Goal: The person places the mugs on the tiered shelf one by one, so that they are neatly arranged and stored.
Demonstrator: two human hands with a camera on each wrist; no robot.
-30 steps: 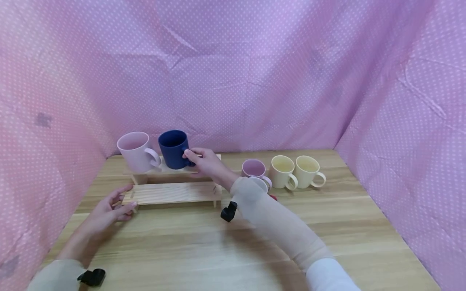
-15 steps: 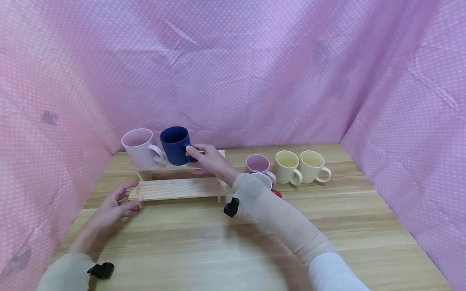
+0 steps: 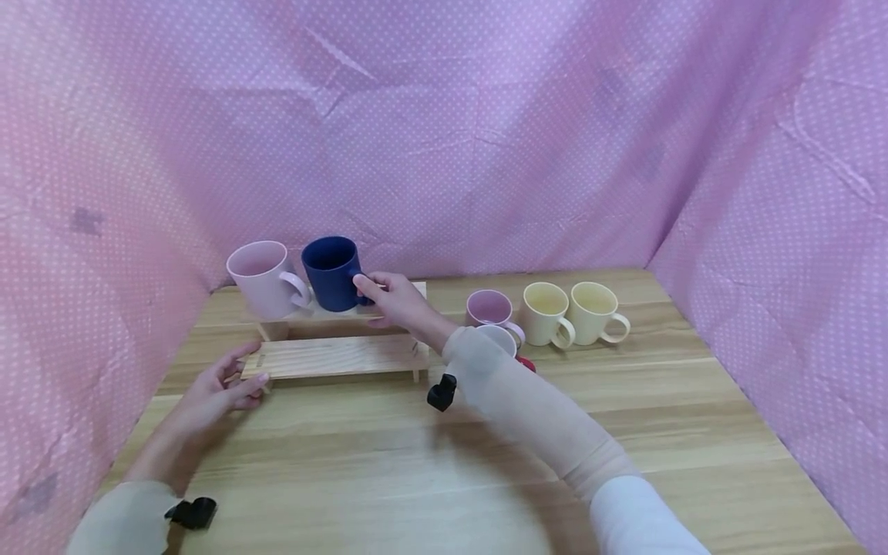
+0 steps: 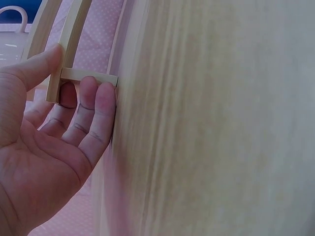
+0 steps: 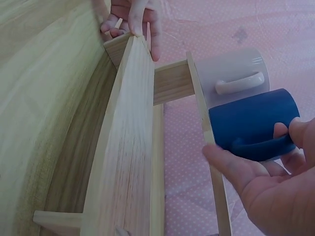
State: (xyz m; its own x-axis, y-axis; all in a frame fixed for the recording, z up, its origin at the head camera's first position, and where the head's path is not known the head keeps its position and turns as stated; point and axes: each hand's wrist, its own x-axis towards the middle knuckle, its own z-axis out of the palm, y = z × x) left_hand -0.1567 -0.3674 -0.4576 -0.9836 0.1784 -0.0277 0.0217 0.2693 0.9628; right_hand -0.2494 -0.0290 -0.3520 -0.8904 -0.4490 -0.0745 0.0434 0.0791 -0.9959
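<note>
"Pink dotted cloth (image 3: 444, 139) hangs behind and beside your wooden table (image 3: 416, 470). What is your right hand (image 3: 402, 301) doing?"

"It is clamped on the blue mug (image 3: 329, 277), thumb and fingers pinching the handle. You hold that mug upright at the upper tier (image 3: 420, 290) of the rack (image 3: 333, 358), just right of the pink mug (image 3: 258, 289), which stands on the same tier. Whether those two mugs touch, you cannot tell."

"And your left hand (image 3: 215, 393)?"

"Closed round the left end of the lower tier (image 5: 128, 142). Your left wrist view shows the thumb against that board and the fingertips at the leg (image 4: 74, 74) beneath it."

"What lies past your right sleeve (image 3: 534, 416)?"

"You have a purple mug (image 3: 482, 310), a white mug (image 3: 501, 337) in front of it, partly covered by your sleeve, then two yellow mugs (image 3: 541, 314) side by side, upright, handles toward your right. Something red (image 3: 529, 363) peeks out near the white one, too hidden to name."
</note>
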